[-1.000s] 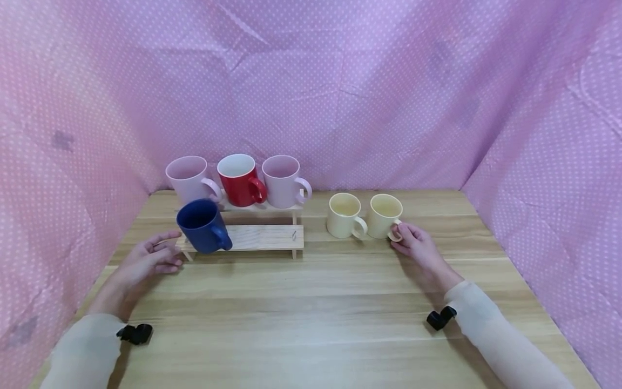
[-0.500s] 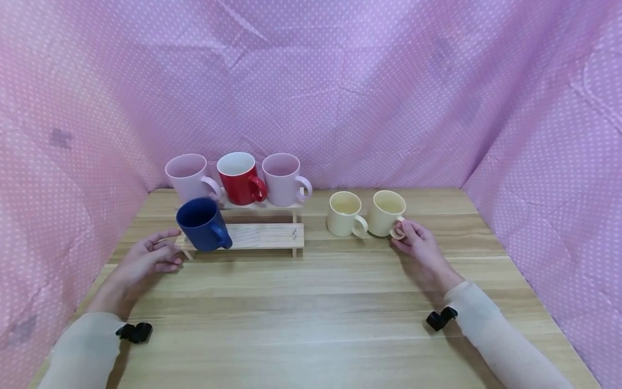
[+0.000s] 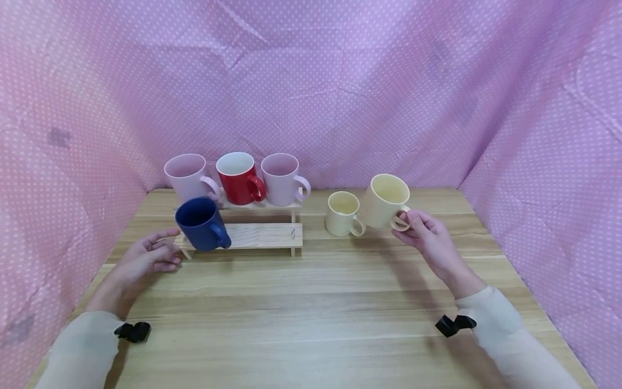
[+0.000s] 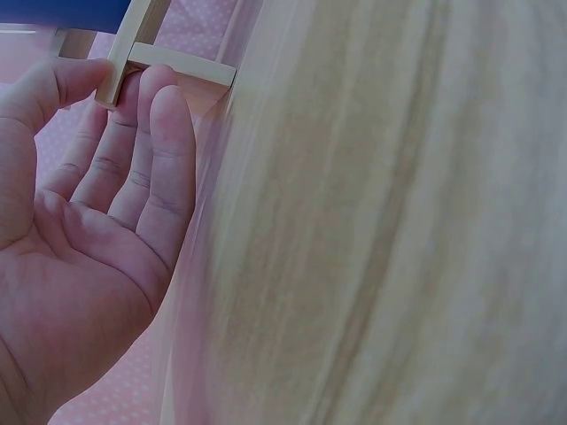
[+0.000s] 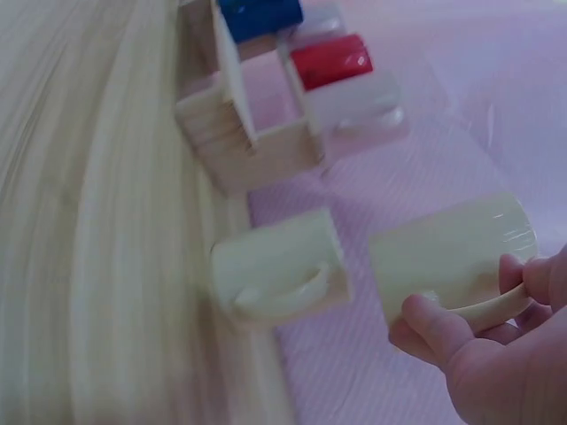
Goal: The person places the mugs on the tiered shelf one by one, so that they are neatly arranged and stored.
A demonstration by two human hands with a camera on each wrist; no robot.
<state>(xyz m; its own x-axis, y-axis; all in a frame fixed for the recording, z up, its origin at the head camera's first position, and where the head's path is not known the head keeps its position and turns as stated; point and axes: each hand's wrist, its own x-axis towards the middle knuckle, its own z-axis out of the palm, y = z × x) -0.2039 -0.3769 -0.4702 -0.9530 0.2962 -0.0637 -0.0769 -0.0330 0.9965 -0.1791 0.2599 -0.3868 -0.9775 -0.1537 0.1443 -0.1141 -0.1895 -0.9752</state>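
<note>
My right hand [image 3: 430, 237] pinches the handle of a pale yellow mug [image 3: 386, 197], lifted above the table and slightly tilted. A second pale yellow mug [image 3: 342, 215] stands on the table just left of it, its handle toward the right. At the left, my left hand [image 3: 148, 256] holds the end of a two-tier wooden rack [image 3: 267, 237]. In the left wrist view, the thumb lies on one face of the shelf board [image 4: 133, 40], the fingers on the other. Near this hand, a dark blue mug [image 3: 201, 226] sits on the lower tier's left end.
Along the rack's upper tier stand a pink mug [image 3: 187, 178], a red mug with a white inside [image 3: 238, 183] and another pink mug [image 3: 279, 183]. Pink dotted cloth [image 3: 340, 97] hangs behind and at both sides of the wooden table [image 3: 291, 324].
The right-hand yellow mug has risen off the table in my right hand, with its forearm shifting slightly right. My left hand and the mugs on the rack keep their places.
</note>
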